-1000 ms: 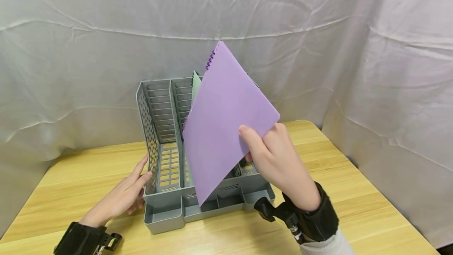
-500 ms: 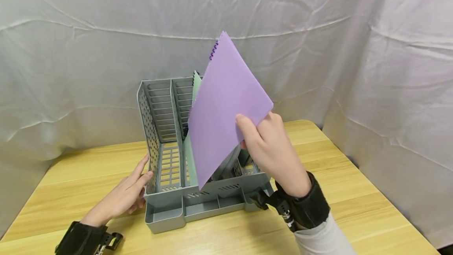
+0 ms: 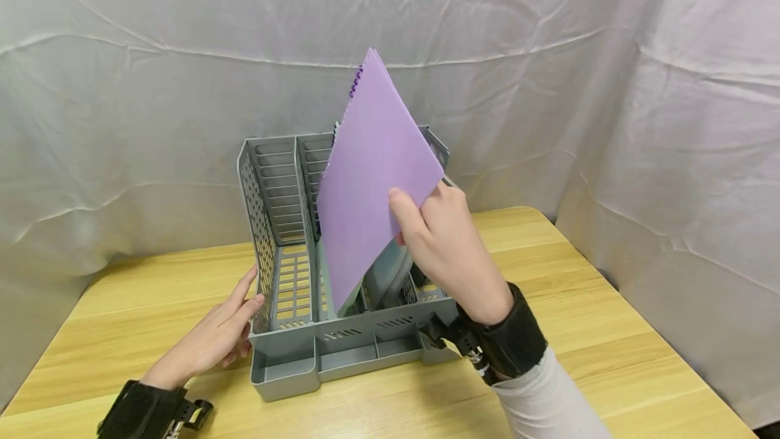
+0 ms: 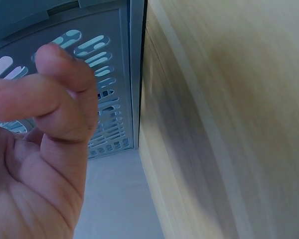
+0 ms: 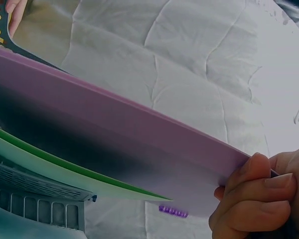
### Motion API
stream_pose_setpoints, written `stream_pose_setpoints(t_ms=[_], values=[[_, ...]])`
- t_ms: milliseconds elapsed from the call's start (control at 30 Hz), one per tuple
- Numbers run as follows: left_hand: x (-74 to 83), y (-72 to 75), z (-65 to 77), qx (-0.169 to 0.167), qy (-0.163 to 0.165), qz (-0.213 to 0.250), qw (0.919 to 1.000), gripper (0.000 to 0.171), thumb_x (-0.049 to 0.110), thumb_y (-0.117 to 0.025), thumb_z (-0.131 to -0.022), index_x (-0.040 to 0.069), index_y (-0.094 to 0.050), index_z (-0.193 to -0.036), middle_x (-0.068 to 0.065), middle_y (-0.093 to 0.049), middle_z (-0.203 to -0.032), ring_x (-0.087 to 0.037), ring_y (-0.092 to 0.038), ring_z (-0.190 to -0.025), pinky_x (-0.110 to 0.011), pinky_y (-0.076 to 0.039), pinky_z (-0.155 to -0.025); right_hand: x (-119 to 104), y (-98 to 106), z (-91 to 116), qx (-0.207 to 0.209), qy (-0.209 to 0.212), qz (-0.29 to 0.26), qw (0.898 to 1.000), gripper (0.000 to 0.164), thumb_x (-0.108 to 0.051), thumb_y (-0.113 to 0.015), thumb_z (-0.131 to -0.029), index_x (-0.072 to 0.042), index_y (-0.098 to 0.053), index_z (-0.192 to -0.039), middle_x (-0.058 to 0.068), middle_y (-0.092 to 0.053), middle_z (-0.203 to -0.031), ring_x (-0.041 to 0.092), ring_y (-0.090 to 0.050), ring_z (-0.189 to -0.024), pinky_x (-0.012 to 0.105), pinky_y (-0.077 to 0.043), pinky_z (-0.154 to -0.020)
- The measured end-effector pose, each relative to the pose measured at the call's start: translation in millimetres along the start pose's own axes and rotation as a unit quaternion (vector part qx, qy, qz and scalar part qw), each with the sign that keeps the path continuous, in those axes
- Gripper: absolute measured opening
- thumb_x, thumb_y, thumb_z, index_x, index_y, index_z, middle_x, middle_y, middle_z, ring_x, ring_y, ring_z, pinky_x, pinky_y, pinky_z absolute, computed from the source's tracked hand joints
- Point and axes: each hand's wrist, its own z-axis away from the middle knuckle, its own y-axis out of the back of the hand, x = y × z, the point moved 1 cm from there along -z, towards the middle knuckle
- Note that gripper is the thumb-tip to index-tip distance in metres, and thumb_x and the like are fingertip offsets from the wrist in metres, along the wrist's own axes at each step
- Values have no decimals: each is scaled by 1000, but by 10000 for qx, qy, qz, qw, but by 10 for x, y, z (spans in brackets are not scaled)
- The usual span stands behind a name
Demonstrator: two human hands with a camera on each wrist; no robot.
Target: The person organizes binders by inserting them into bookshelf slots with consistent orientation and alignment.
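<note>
My right hand (image 3: 439, 242) pinches a purple spiral notebook (image 3: 372, 175) by its near right edge, thumb on the facing cover. The notebook is tilted over the middle of a grey desktop file rack (image 3: 365, 322), its lower corner just behind the rack's front wall. Whether it touches the rack's floor I cannot tell. My left hand (image 3: 216, 330) rests against the rack's perforated left side, fingers extended in the head view, gripping nothing. A green notebook (image 5: 89, 174) stands in the rack, mostly hidden behind the purple one in the head view.
Left of a divider, the rack's leftmost slot shows its grid floor (image 3: 291, 283). A smooth grey-blue item (image 3: 390, 269) stands in a slot to the right. Small trays (image 3: 283, 374) run along the front. Wood table (image 3: 378, 405) surrounds the rack; a pale curtain (image 3: 183, 87) hangs behind.
My right hand has moved left and away from me with the purple notebook, whose lower corner has shifted from over the front trays to behind the front wall. The left hand has stayed put.
</note>
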Motion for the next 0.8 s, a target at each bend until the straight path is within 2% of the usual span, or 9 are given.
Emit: stream_pose_setpoints(t_ms=[267, 800], values=[[11, -7, -6, 29, 13, 19, 10000, 73, 45, -36, -117, 24, 5, -174, -8, -52, -76, -25, -60, -59, -34, -50, -46, 50, -150, -35, -201, -87, 28, 9998, 23, -19, -49, -107, -7, -63, -94, 6, -68, -73, 13, -65, -59, 33, -54, -59], [15, -21, -36, 32, 32, 46, 10000, 73, 46, -35, -117, 26, 6, -174, -9, -52, -77, -24, -59, -59, -34, -49, -45, 167, -501, 1, -512, -171, 401, 9977, 22, -22, -44, -105, -11, -54, -88, 1, -63, -62, 9, -58, -51, 27, -43, -48]])
